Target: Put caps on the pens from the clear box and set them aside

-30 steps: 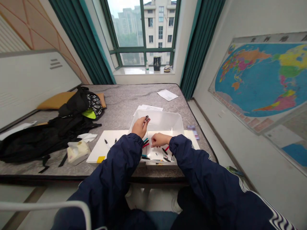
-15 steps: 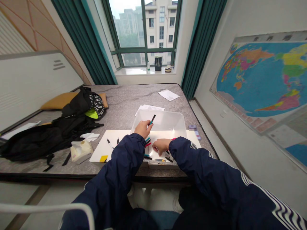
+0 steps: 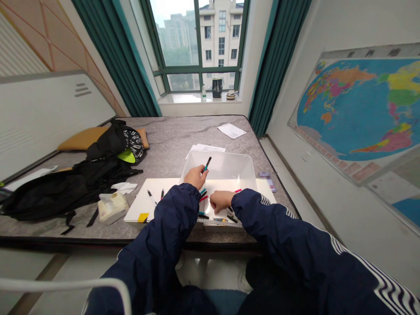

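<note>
My left hand [image 3: 196, 176] is closed around a teal pen with a black end [image 3: 207, 164], holding it tilted up above the clear plastic box [image 3: 251, 175]. Inside the box, my right hand [image 3: 220, 201] points down with its fingers curled together; whatever they hold is hidden. Several pens lie around it: a red pen [image 3: 204, 198] beside teal ones, a black pen [image 3: 232, 218] and a black pen with a teal part [image 3: 203, 215]. A grey-and-orange item [image 3: 219, 219] lies near the box's front wall.
A white board [image 3: 139, 205] under the box carries a pen [image 3: 152, 197] at left and a yellow patch [image 3: 143, 217]. Left of it sit a tissue pack [image 3: 112, 209] and a black backpack [image 3: 55, 188]. Papers [image 3: 231, 130] lie farther back on the grey mattress [image 3: 173, 129].
My right hand's fingers have drawn closer together within the box. My left hand keeps hold of the teal pen, which is slightly lower and more upright.
</note>
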Available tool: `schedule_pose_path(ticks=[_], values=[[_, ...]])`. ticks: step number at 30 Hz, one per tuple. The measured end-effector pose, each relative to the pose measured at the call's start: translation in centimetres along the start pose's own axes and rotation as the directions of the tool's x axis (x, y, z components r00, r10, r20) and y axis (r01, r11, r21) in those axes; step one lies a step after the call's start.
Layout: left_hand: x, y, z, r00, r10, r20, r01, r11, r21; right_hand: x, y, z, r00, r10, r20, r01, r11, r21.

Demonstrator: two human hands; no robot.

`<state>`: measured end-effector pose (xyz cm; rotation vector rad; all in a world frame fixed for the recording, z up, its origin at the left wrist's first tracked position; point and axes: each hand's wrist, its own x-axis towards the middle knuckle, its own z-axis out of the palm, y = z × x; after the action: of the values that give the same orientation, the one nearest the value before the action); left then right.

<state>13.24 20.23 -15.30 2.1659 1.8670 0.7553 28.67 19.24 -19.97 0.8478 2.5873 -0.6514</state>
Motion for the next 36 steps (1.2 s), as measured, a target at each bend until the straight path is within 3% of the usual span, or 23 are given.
schedule_pose_path(ticks=[6, 8, 10, 12, 14, 18, 21, 24, 30, 36], values=[[0.2, -0.3, 0.2, 0.999, -0.048, 0.015, 0.048, 0.999, 0.021, -0.4, 0.1, -0.2, 0.999, 0.023, 0.025, -0.026, 0.991, 0.132], [0.2, -0.4, 0.3, 0.998, -0.055, 0.016, 0.055, 0.998, 0.023, -0.8, 0.1, -1.0, 0.997, 0.039, -0.061, -0.025, 0.978, 0.205], [0.3, -0.6, 0.5, 0.998, -0.067, 0.017, 0.067, 0.997, 0.025, -1.0, 0.4, -2.0, 0.969, 0.086, -0.231, -0.014, 0.955, 0.297], [0.4, -0.8, 0.7, 0.997, -0.076, 0.025, 0.075, 0.997, 0.027, -1.1, 0.9, -2.9, 0.888, 0.174, -0.425, 0.008, 0.919, 0.393], [0.6, -1.0, 0.8, 0.997, -0.071, 0.042, 0.071, 0.997, 0.022, -1.0, 1.5, -3.7, 0.773, 0.282, -0.568, 0.042, 0.871, 0.489], [1.4, -1.9, 1.4, 0.998, -0.023, 0.05, 0.026, 0.998, -0.056, -0.9, 2.8, -4.7, 0.534, 0.502, -0.681, 0.189, 0.714, 0.674], [1.8, -2.6, 1.9, 0.999, 0.018, 0.031, -0.014, 0.993, -0.116, -1.2, 3.0, -5.2, 0.423, 0.535, -0.731, 0.384, 0.625, 0.679], [1.9, -3.0, 2.3, 0.999, 0.025, 0.029, -0.02, 0.989, -0.143, -1.7, 2.4, -5.5, 0.401, 0.46, -0.792, 0.466, 0.642, 0.609], [1.7, -3.2, 2.8, 0.997, -0.005, 0.078, 0.015, 0.99, -0.138, -2.0, 1.1, -5.4, 0.432, 0.366, -0.824, 0.403, 0.739, 0.54], [1.3, -3.0, 2.6, 0.993, -0.008, 0.122, 0.016, 0.998, -0.066, -1.7, 1.6, -5.1, 0.353, 0.34, -0.872, 0.379, 0.8, 0.466]])
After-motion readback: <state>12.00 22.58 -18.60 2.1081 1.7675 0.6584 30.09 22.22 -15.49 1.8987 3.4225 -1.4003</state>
